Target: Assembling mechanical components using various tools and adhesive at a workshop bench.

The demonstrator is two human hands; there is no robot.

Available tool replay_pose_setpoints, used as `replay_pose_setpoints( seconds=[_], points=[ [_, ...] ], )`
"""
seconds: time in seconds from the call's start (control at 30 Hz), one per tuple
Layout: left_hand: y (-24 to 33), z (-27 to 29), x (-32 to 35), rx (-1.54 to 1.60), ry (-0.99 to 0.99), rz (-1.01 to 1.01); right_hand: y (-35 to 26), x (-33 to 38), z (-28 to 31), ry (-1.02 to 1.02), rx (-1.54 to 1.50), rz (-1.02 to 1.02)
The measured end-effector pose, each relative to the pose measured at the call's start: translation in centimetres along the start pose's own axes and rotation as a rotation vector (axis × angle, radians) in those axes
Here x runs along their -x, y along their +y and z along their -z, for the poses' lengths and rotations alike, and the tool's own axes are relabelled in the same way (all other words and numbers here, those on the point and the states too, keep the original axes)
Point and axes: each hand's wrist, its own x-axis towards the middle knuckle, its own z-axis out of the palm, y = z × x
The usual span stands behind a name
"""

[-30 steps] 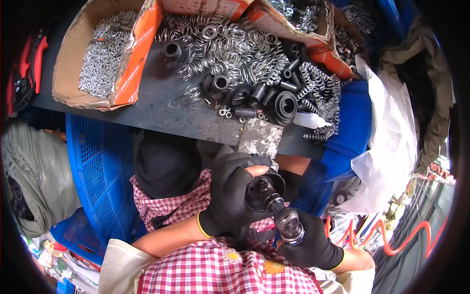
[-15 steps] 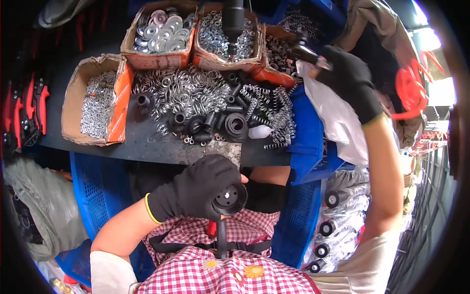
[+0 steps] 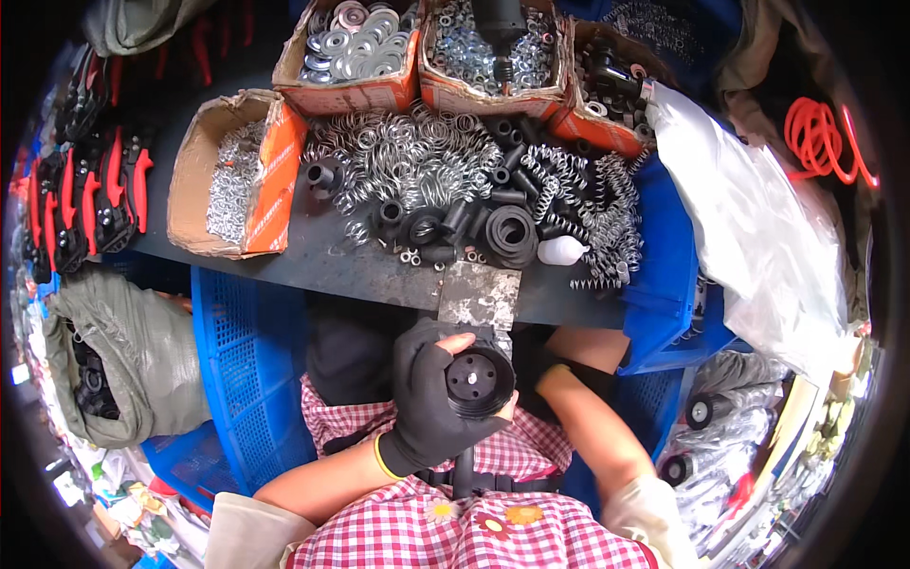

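Just below the table's front edge, my left hand (image 3: 422, 394) wears a black glove with bare fingertips. It is closed round a black round cap (image 3: 485, 368), cup-shaped. The cap's open side faces up, showing several small holes and a bright centre. My right hand (image 3: 532, 353), also in a black glove, is low beside the cap at its right, partly behind it. Its fingers are hidden in shadow, so I cannot see what they do. A rough metal plate (image 3: 479, 292) lies at the table edge just beyond both hands.
Beyond lie loose springs (image 3: 408, 166), black rubber rings (image 3: 510, 235) and a white bulb-shaped piece (image 3: 562, 250). Cardboard boxes (image 3: 270, 213) hold small metal parts. A dark driver (image 3: 500, 33) hangs above. Red-handled pruners (image 3: 90, 204) are left; a blue bin (image 3: 654, 275) and white plastic sheet (image 3: 749, 228) right.
My right hand has come down from the far-right box and plastic sheet to beside the cap. My left hand still holds the cap, and the view has shifted.
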Motion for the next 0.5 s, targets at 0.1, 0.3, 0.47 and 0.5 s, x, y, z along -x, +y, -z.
replay_pose_setpoints(
  seconds=[0.1,0.3,0.47,0.5],
  points=[
    [0.1,-0.1,0.0,-0.011,0.025,-0.003,-4.2,-7.2,-0.3,0.03,-0.136,0.055],
    [0.6,0.1,-0.2,-0.124,-0.044,0.043,-3.4,-6.0,-4.1,0.106,-0.376,0.101],
    [0.9,0.3,0.0,-0.101,-0.008,0.013,-1.2,-4.4,-5.7,0.17,-0.536,0.125],
    [0.9,0.2,-0.3,-0.111,-0.008,-0.024,-0.1,-3.5,-6.0,0.197,-0.556,0.121]
  ],
)
